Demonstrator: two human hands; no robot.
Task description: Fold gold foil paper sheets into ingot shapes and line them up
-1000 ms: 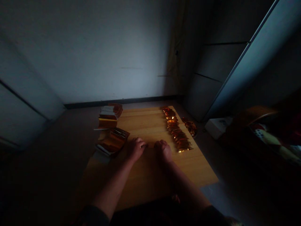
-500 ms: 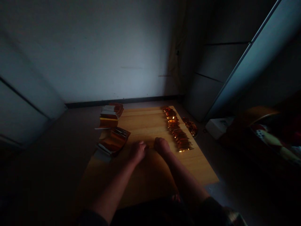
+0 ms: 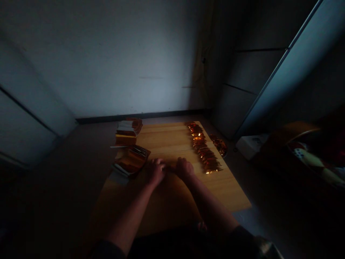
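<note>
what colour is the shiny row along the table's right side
The shiny row is coppery orange with bright glints, seen best in the head view.

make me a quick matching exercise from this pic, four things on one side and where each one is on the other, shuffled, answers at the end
Things
1. right hand
2. brown and grey stacks
3. row of shiny coppery pieces
4. white box

Places
A. beyond the right edge of the table
B. on the table, along its right side
C. near the middle of the table
D. at the table's left side

Right pairs: 1-C, 2-D, 3-B, 4-A
</note>
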